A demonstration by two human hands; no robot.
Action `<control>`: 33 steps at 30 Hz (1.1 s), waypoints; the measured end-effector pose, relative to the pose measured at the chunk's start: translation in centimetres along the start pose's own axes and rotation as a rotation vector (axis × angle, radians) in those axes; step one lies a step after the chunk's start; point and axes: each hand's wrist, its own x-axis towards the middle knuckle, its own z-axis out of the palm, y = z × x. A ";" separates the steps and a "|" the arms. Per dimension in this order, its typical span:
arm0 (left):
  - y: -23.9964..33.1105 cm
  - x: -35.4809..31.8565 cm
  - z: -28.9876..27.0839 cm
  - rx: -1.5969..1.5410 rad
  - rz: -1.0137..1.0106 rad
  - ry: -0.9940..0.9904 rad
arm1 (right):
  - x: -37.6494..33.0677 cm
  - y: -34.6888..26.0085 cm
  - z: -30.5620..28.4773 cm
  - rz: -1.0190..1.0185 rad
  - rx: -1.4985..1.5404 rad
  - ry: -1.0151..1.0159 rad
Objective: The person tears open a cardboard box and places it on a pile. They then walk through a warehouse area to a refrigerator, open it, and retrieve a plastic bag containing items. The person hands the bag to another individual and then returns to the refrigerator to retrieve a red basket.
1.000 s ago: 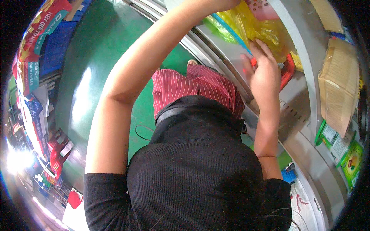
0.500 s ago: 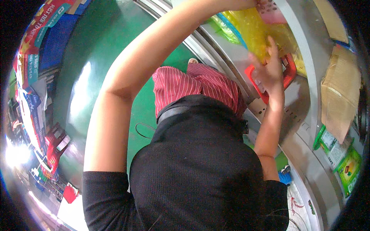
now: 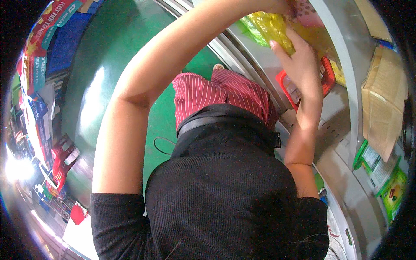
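Note:
I look down over my black top and red striped trousers at a grey metal shelf rack (image 3: 342,125). My right hand (image 3: 301,60) is raised with its fingers against a yellow plastic bag (image 3: 271,26) of goods on the shelf. Below that hand sits a red plastic basket (image 3: 326,80). My left arm reaches up across the view; my left hand (image 3: 279,5) is at the top edge by a pink dotted packet (image 3: 308,13), mostly cut off, so its grip is unclear.
A brown cardboard box (image 3: 383,104) lies on the shelf to the right, with green packets (image 3: 385,182) below it. The floor (image 3: 108,65) is glossy green. Colourful stacked goods and red stools (image 3: 60,160) line the left side.
My right hand has risen from the red basket to the yellow bag. The view has shifted so the shelf goods sit higher and closer to the top edge.

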 end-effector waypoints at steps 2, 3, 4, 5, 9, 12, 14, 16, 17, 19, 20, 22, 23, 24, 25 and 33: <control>0.1 0.4 1.1 0.330 0.095 0.020 | -0.6 0.0 -0.1 0.007 -0.037 -0.033; 0.4 0.6 1.4 0.386 0.026 0.021 | -0.7 -0.1 -0.2 0.017 -0.047 -0.066; 0.7 0.7 1.6 0.443 -0.044 0.021 | -0.7 -0.1 -0.3 0.025 -0.058 -0.099; 1.1 0.9 1.6 0.502 -0.108 0.025 | -0.8 -0.3 -0.2 0.005 -0.042 -0.082; 0.9 -0.4 -0.7 -0.395 -0.443 0.090 | -1.3 -1.6 1.1 -0.044 0.040 -0.023; 1.5 -1.8 -2.4 -0.458 -0.461 0.118 | -2.6 -2.6 1.6 -0.122 0.017 0.014; 0.9 -0.8 0.0 -0.364 -0.628 0.201 | -4.3 -4.3 0.6 -0.143 0.102 -0.005; 0.7 -0.7 0.1 -0.372 -0.608 0.189 | -4.4 -4.3 -0.9 -0.064 0.089 -0.044; 0.9 -0.9 -0.2 -0.377 -0.589 0.192 | -4.7 -4.7 -1.8 -0.026 0.074 -0.054; 0.6 -0.9 0.0 -0.383 -0.533 0.219 | -4.7 -4.9 -3.3 -0.017 0.242 0.211; 0.7 -0.9 0.0 -0.388 -0.499 0.230 | -4.5 -4.6 -3.6 -0.172 0.165 0.340; 0.8 -1.0 -0.4 -0.488 -0.522 0.187 | -3.6 -3.2 -4.3 -0.413 -0.004 0.436; 0.9 -0.9 -0.6 -0.537 -0.532 0.168 | -3.2 -2.8 -4.1 -0.400 0.037 0.369; 0.9 -1.0 -0.6 -0.541 -0.522 0.179 | -2.8 -2.5 -3.9 -0.388 0.079 0.300; 0.8 -1.2 -0.6 -0.544 -0.514 0.191 | -2.5 -2.2 -3.5 -0.377 0.121 0.230; 0.2 -1.3 0.5 -0.607 -0.282 0.433 | -2.0 2.7 2.0 0.086 0.319 0.086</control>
